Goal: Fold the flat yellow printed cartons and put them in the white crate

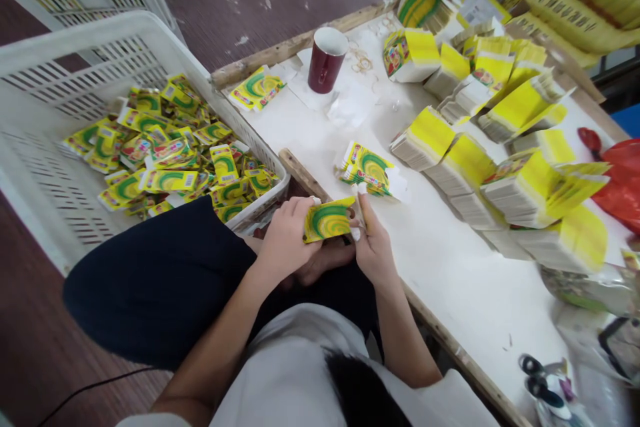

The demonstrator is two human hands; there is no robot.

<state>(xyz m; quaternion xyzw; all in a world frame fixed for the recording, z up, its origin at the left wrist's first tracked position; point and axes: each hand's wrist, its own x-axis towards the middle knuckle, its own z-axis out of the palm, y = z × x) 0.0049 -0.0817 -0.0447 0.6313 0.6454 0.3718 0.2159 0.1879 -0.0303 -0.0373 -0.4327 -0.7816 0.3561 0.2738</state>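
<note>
A small yellow carton (327, 221) with green swirls is held over my lap, near the table's edge. My left hand (289, 235) is closed around its left end. At its right end, my right hand (374, 240) has its thumb raised and its fingers against the carton's end. White coverings show on some fingertips. A small stack of similar flat cartons (367, 167) lies on the table just beyond my hands, with a white piece at its right side. What is inside the held carton cannot be seen.
A white plastic crate (40, 80) with many filled yellow cartons (173, 157) stands at left. On the white table (450, 307) are a maroon mug (323, 70), bundles of flat cartons (465, 160), scissors (537, 377) and a red bag (620, 180). A wooden strip (305, 177) edges the table.
</note>
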